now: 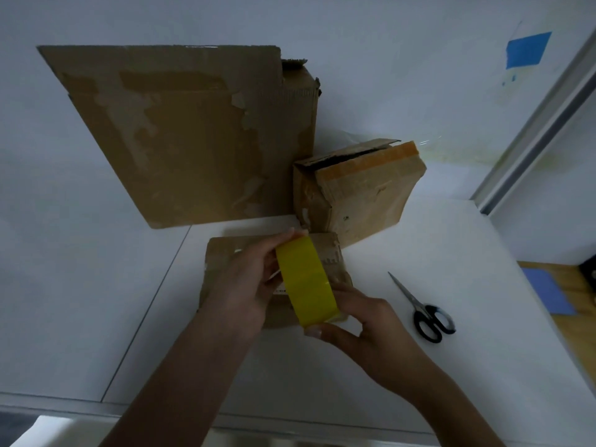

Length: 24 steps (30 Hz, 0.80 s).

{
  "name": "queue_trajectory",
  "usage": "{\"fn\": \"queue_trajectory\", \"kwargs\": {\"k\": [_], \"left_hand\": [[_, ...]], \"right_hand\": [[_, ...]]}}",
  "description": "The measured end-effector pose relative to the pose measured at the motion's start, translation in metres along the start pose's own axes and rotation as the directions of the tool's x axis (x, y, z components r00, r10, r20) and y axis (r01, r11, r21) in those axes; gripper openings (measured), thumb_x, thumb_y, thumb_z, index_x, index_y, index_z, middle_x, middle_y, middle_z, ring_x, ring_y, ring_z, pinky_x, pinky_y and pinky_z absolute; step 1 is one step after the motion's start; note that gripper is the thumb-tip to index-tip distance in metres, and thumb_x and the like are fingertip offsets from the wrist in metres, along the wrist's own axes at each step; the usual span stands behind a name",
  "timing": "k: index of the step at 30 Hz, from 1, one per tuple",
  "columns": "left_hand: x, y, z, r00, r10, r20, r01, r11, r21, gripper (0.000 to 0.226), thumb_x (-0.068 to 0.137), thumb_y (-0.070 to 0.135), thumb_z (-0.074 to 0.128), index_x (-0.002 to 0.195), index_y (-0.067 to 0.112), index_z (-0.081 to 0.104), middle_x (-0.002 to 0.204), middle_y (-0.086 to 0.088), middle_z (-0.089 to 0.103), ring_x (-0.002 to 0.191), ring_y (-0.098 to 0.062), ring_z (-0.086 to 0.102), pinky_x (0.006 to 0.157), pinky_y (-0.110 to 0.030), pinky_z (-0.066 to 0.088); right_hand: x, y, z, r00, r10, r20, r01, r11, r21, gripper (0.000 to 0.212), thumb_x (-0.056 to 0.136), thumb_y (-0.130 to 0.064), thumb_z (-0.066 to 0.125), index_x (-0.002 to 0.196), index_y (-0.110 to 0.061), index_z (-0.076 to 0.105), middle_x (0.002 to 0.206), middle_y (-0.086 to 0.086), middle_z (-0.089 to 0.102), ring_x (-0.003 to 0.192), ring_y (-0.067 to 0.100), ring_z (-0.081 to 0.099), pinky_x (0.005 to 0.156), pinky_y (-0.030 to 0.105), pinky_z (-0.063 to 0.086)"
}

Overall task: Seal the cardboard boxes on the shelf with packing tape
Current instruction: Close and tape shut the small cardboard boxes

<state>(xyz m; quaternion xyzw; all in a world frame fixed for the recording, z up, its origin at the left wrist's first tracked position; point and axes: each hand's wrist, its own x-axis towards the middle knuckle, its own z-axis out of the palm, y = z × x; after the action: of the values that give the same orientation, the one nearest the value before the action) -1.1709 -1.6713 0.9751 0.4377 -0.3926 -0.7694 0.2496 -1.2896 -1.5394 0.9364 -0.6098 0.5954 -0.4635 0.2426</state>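
Observation:
A yellow roll of packing tape [306, 282] is held on edge above a small flat cardboard box [225, 256] lying on the white shelf [419, 366]. My left hand [248, 285] grips the roll's left side, fingertips over its top. At the roll's near end, my right hand [358, 324] pinches it between thumb and fingers. A tall cardboard box [193, 140] with torn tape marks stands against the wall behind. To its right a medium box [364, 191] leans with its top flap partly open.
Black-handled scissors [422, 308] lie on the shelf to the right of my hands. The shelf's front edge [290, 421] runs below my forearms. A blue tape patch [527, 50] is stuck on the wall, and a grey frame [541, 124] slants at the right.

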Motion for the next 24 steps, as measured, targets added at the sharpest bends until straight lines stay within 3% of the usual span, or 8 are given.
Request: {"fn": "queue_trajectory", "kwargs": {"k": [4, 6, 8, 12, 15, 18, 21, 24], "left_hand": [[0.004, 0.010, 0.001, 1.000, 0.010, -0.009, -0.010, 1.000, -0.003, 0.011, 0.069, 0.028, 0.078, 0.071, 0.017, 0.082, 0.089, -0.004, 0.077, 0.108, -0.026, 0.065, 0.108, -0.048, 0.045], [0.001, 0.014, 0.004, 0.999, 0.029, -0.013, -0.029, 0.999, 0.037, 0.022, 0.056, 0.035, 0.083, 0.073, 0.020, 0.082, 0.094, -0.001, 0.077, 0.106, -0.022, 0.066, 0.107, -0.045, 0.046], [0.001, 0.021, 0.010, 0.995, 0.081, -0.060, -0.074, 0.991, 0.116, 0.018, 0.069, 0.040, 0.081, 0.077, 0.024, 0.082, 0.101, 0.004, 0.076, 0.107, -0.019, 0.065, 0.100, -0.042, 0.048], [0.015, 0.039, 0.019, 0.959, 0.244, -0.144, -0.204, 0.947, 0.250, 0.021, 0.089, 0.041, 0.067, 0.098, 0.025, 0.076, 0.120, 0.009, 0.068, 0.116, -0.013, 0.053, 0.085, -0.032, 0.034], [0.032, 0.043, 0.020, 0.991, 0.129, 0.044, -0.136, 0.963, 0.234, 0.017, 0.091, 0.035, 0.066, 0.098, 0.023, 0.076, 0.106, 0.015, 0.074, 0.107, 0.000, 0.061, 0.103, -0.035, 0.036], [0.048, 0.041, 0.019, 0.992, 0.034, 0.121, -0.061, 0.972, 0.228, 0.018, 0.092, 0.032, 0.065, 0.104, 0.022, 0.075, 0.104, 0.018, 0.075, 0.103, 0.004, 0.061, 0.091, -0.029, 0.038], [0.056, 0.036, 0.022, 0.994, 0.027, 0.107, -0.051, 0.972, 0.229, 0.020, 0.088, 0.031, 0.070, 0.104, 0.021, 0.077, 0.108, 0.014, 0.074, 0.110, -0.001, 0.060, 0.085, -0.027, 0.038], [0.063, 0.030, 0.027, 0.999, 0.038, 0.031, -0.044, 0.972, 0.230, 0.011, 0.083, 0.032, 0.074, 0.085, 0.024, 0.081, 0.114, 0.009, 0.072, 0.116, -0.011, 0.054, 0.093, -0.030, 0.038]], "right_hand": [[0.004, -0.012, 0.000, 0.996, -0.048, -0.078, 0.039, 0.992, -0.120, 0.038, 0.086, -0.053, 0.064, 0.097, -0.018, 0.075, 0.100, -0.008, 0.073, 0.101, -0.002, 0.065, 0.106, 0.022, 0.041], [0.005, -0.024, 0.000, 0.992, 0.038, -0.124, -0.050, 0.994, -0.094, 0.046, 0.081, -0.066, 0.059, 0.096, -0.025, 0.073, 0.092, -0.009, 0.073, 0.085, 0.001, 0.068, 0.084, 0.031, 0.054], [0.004, -0.034, -0.001, 0.980, 0.121, -0.157, -0.141, 0.982, -0.128, 0.058, 0.077, -0.075, 0.055, 0.089, -0.021, 0.073, 0.082, -0.004, 0.073, 0.069, 0.010, 0.067, 0.067, 0.039, 0.053], [0.007, -0.046, -0.002, 0.924, 0.370, -0.095, -0.370, 0.929, 0.018, 0.043, 0.086, -0.054, 0.061, 0.074, -0.015, 0.071, 0.066, -0.006, 0.073, 0.068, 0.010, 0.071, 0.075, 0.040, 0.055], [0.006, -0.049, -0.001, 0.900, 0.433, -0.044, -0.423, 0.894, 0.151, 0.027, 0.083, -0.041, 0.069, 0.075, -0.016, 0.072, 0.068, -0.001, 0.074, 0.070, 0.014, 0.073, 0.076, 0.041, 0.058], [0.000, -0.045, -0.001, 0.887, 0.462, 0.007, -0.449, 0.860, 0.244, 0.009, 0.084, -0.025, 0.074, 0.078, -0.018, 0.072, 0.073, 0.005, 0.075, 0.072, 0.021, 0.074, 0.073, 0.042, 0.060], [-0.002, -0.042, -0.003, 0.864, 0.503, 0.009, -0.479, 0.815, 0.326, 0.018, 0.080, -0.026, 0.076, 0.069, -0.014, 0.070, 0.068, 0.011, 0.070, 0.064, 0.030, 0.071, 0.066, 0.045, 0.059], [-0.001, -0.043, -0.003, 0.813, 0.581, 0.051, -0.563, 0.758, 0.330, 0.030, 0.079, -0.032, 0.078, 0.066, -0.006, 0.068, 0.066, 0.019, 0.068, 0.060, 0.034, 0.070, 0.060, 0.038, 0.057]]}}
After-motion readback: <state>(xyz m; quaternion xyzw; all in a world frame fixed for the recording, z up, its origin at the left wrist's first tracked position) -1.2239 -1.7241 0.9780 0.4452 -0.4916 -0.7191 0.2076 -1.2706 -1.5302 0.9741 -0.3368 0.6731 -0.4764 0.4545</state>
